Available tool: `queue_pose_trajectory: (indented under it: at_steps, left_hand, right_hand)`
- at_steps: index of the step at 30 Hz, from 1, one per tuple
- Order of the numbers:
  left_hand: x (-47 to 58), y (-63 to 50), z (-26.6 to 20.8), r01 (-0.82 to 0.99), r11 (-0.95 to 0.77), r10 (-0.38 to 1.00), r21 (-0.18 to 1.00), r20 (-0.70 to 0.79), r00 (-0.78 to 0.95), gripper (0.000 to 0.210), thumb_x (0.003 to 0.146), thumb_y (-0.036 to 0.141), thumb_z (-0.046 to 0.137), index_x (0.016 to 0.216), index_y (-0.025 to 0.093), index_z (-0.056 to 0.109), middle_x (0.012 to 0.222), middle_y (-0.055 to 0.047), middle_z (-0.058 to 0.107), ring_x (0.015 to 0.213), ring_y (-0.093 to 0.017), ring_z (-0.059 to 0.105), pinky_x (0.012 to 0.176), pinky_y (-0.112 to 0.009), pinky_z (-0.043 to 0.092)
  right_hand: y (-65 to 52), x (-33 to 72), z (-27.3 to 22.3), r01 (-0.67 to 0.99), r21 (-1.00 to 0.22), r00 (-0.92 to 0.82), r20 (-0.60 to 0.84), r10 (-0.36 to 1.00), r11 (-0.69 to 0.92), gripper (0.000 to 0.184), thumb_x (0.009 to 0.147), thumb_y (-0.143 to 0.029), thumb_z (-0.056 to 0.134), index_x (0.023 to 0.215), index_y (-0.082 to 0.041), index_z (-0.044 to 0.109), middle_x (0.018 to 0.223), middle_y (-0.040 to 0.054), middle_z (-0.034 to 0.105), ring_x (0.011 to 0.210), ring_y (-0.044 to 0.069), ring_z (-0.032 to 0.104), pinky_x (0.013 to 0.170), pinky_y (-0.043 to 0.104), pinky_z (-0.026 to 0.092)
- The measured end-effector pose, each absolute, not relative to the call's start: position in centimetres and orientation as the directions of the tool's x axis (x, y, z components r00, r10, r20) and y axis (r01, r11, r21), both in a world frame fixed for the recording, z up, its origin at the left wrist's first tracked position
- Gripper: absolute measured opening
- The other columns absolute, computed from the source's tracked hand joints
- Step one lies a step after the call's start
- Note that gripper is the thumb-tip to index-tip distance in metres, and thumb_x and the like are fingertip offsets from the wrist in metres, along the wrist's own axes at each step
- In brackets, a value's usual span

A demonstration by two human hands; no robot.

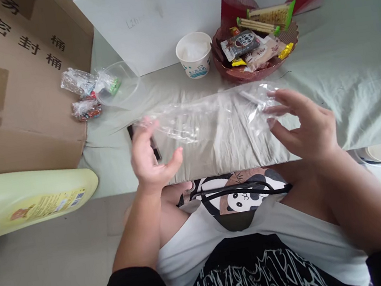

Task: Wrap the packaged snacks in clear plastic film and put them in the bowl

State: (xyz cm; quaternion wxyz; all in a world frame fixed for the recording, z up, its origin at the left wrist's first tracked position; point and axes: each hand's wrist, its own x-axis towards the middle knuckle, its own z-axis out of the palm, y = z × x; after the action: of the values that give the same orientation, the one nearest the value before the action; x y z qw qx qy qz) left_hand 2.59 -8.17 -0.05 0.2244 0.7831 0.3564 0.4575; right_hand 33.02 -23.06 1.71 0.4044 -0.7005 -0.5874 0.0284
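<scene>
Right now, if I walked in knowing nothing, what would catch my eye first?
Probably the clear plastic bag, stretched between the left hand and the right hand above the pale cloth-covered table. Behind it, a reddish basket heaped with wrapped snacks stands beside a white paper cup. At far left, a big cardboard box with printed characters leans in, a yellow-green jug below it.

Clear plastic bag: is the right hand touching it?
Touching. The head view shows the right hand with fingertips pinching the crinkled end of the clear plastic bag.
</scene>
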Motion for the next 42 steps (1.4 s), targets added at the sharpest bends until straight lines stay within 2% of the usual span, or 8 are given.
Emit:
queue_pose_trajectory:
  at_steps: [5, 8, 17, 21, 24, 32, 36, 42]
  left_hand:
    - [3.0, -8.8, 0.7, 0.528, -0.58, 0.811, 0.621, 0.373, 0.452, 0.009, 0.079, 0.031, 0.072, 0.082, 0.024, 0.066, 0.08, -0.003, 0.069, 0.08, -0.02, 0.066, 0.082, -0.036, 0.055]
    - [2.8, -8.5, 1.2, 0.531, -0.573, 0.815, 0.625, 0.367, 0.448, 0.015, 0.08, 0.027, 0.069, 0.069, 0.023, 0.06, 0.062, 0.001, 0.055, 0.06, -0.015, 0.051, 0.065, -0.03, 0.047]
    - [2.0, -8.0, 1.3, 0.207, -0.56, 0.806, 0.802, 0.472, 0.357, 0.037, 0.082, 0.044, 0.072, 0.059, 0.021, 0.055, 0.093, -0.007, 0.064, 0.088, -0.019, 0.063, 0.082, -0.037, 0.055]
    - [3.7, -8.1, 1.1, 0.125, -0.175, 0.962, 0.977, 0.143, 0.233, 0.04, 0.085, 0.057, 0.068, 0.072, 0.022, 0.054, 0.079, -0.003, 0.066, 0.073, -0.015, 0.066, 0.061, -0.027, 0.054]
    - [5.4, -7.2, 0.5, 0.126, 0.056, 0.969, 0.99, -0.084, 0.231, 0.043, 0.084, 0.06, 0.07, 0.075, 0.023, 0.051, 0.06, 0.004, 0.058, 0.043, -0.008, 0.05, 0.038, -0.019, 0.032]
    - [5.3, -6.5, 3.1, -0.035, -0.003, 0.942, 0.999, 0.015, 0.335, 0.05, 0.082, 0.067, 0.073, 0.073, 0.025, 0.047, 0.046, 0.01, 0.031, 0.033, -0.005, 0.025, 0.034, -0.022, 0.016]
    - [5.5, -6.0, 2.7, -0.115, 0.081, 0.954, 0.99, -0.044, 0.296, 0.054, 0.075, 0.066, 0.079, 0.072, 0.023, 0.046, 0.05, 0.01, 0.036, 0.035, -0.004, 0.026, 0.035, -0.02, 0.02]
    - [7.2, -5.4, 0.8, -0.047, 0.537, 0.797, 0.842, -0.488, 0.354, 0.054, 0.076, 0.07, 0.073, 0.097, 0.023, 0.057, 0.08, -0.005, 0.074, 0.066, -0.017, 0.072, 0.059, -0.028, 0.056]
  right_hand:
    - [-22.2, 34.9, -1.2, 0.866, -0.477, 0.29, 0.238, 0.927, -0.148, 0.026, 0.083, -0.025, 0.062, 0.106, -0.028, 0.074, 0.081, 0.0015, 0.078, 0.071, 0.023, 0.073, 0.062, 0.033, 0.052]
    - [-22.2, 35.6, -1.6, 0.853, -0.493, 0.284, 0.165, 0.945, -0.17, 0.014, 0.083, -0.03, 0.066, 0.093, -0.027, 0.075, 0.075, 0.0015, 0.074, 0.065, 0.02, 0.067, 0.058, 0.031, 0.048]
    - [-23.6, 33.8, 1.9, 0.826, -0.486, 0.122, 0.649, 0.751, 0.286, 0.023, 0.087, -0.039, 0.069, 0.068, -0.027, 0.066, 0.099, 0.0067, 0.071, 0.098, 0.026, 0.07, 0.084, 0.045, 0.056]
    - [-23.7, 32.5, 2.2, 0.627, -0.778, 0.375, 0.348, 0.859, 0.041, 0.026, 0.091, -0.042, 0.065, 0.071, -0.026, 0.067, 0.074, 0.002, 0.073, 0.069, 0.02, 0.07, 0.064, 0.036, 0.053]
    - [-22.6, 32.5, 1.7, 0.446, -0.892, 0.503, 0.181, 0.845, -0.074, 0.035, 0.092, -0.047, 0.063, 0.065, -0.026, 0.061, 0.057, 0.0002, 0.063, 0.058, 0.019, 0.066, 0.055, 0.033, 0.048]
    - [-23.5, 33.2, 2.8, 0.395, -0.864, 0.495, 0.486, 0.72, 0.311, 0.05, 0.088, -0.067, 0.065, 0.056, -0.03, 0.052, 0.039, -0.005, 0.038, 0.054, 0.023, 0.068, 0.081, 0.052, 0.061]
    - [-23.5, 32.4, 3.2, 0.091, -0.979, 0.506, 0.205, 0.838, 0.184, 0.039, 0.086, -0.058, 0.071, 0.065, -0.027, 0.059, 0.04, -0.0095, 0.037, 0.03, 0.011, 0.04, 0.04, 0.031, 0.049]
    - [-19.8, 33.0, 0.5, -0.218, -0.963, 0.506, -0.253, 0.825, -0.162, 0.046, 0.07, -0.063, 0.081, 0.075, -0.023, 0.059, 0.061, -0.005, 0.056, 0.046, 0.009, 0.054, 0.047, 0.025, 0.054]
